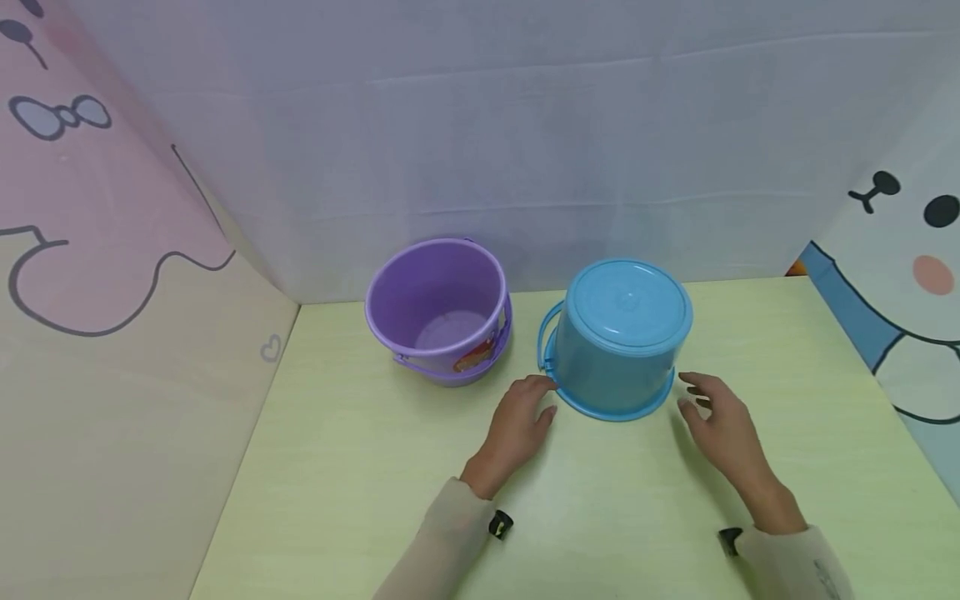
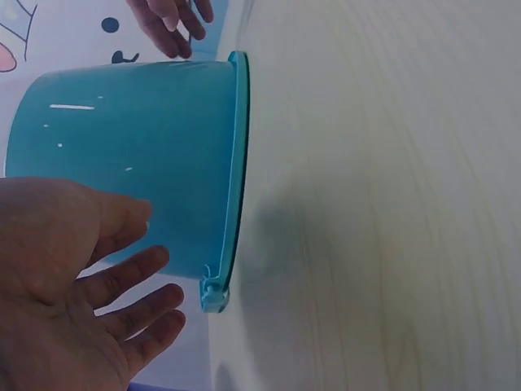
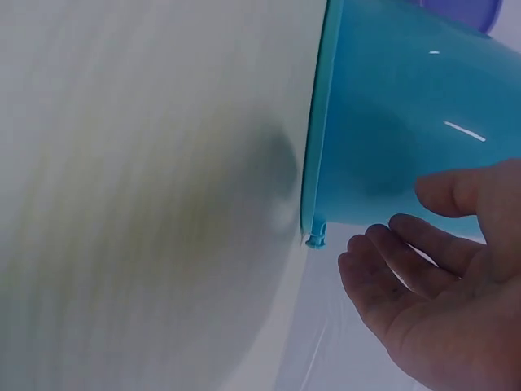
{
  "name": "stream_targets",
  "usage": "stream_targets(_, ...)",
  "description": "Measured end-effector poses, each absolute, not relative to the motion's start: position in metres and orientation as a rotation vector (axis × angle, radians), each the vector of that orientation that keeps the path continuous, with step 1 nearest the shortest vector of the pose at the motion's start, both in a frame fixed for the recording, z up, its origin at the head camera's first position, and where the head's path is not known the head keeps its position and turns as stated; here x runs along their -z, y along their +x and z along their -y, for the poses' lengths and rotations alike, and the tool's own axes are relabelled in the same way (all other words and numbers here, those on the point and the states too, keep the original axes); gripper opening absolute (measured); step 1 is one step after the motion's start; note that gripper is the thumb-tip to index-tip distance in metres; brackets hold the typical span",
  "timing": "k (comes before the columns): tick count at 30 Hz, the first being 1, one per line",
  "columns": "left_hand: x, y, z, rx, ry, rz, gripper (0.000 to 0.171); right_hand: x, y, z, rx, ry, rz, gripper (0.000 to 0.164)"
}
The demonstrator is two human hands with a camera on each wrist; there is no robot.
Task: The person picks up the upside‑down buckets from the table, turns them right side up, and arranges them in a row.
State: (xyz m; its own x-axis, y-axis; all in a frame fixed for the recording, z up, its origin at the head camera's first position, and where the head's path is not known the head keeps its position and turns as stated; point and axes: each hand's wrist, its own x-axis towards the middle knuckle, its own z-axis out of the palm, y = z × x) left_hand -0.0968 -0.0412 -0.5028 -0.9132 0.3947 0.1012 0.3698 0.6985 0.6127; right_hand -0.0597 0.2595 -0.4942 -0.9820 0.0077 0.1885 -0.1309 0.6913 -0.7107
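Observation:
A blue plastic bucket [image 1: 622, 350] stands upside down on the table, its rim down and its flat base up. Its handle [image 1: 547, 333] hangs at the left side. Just left of the rim is my left hand [image 1: 517, 425], fingers relaxed and holding nothing; the left wrist view shows its palm [image 2: 49, 301] turned to the bucket wall. On the other side my right hand [image 1: 723, 429] hovers beside the rim with loosely bent, empty fingers. In the right wrist view a gap shows between these fingers [image 3: 407, 261] and the rim.
An upright purple bucket [image 1: 382, 308] with a picture on its side stands left of the blue one, close to the back wall [image 1: 525, 167]. Cartoon-printed panels flank the pale table [image 1: 315, 500] on the left and right.

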Motion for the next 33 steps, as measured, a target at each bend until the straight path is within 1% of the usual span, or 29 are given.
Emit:
stream_targets(4,0.503,-0.097,0.039,-0.868,0.693,-2.904,0.035,0.498,-0.066,-0.264,-1.122,0.194,2.801,0.045)
stream_targets(11,0.506,-0.096,0.035,-0.636,0.732,-2.972,0.039,0.504,-0.072,-0.268,-1.01,0.356,2.834,0.053)
stream_targets(20,0.511,-0.097,0.033,-0.448,0.781,-3.001,0.043,0.503,-0.074,-0.265,-0.855,0.418,2.948,0.063)
stream_targets(27,0.51,-0.096,0.032,-0.36,0.801,-3.02,0.045,0.502,-0.074,-0.264,-0.748,0.438,3.035,0.065)
stream_targets(33,0.511,-0.096,0.031,-0.246,0.792,-3.022,0.046,0.504,-0.071,-0.265,-0.645,0.485,3.057,0.062)
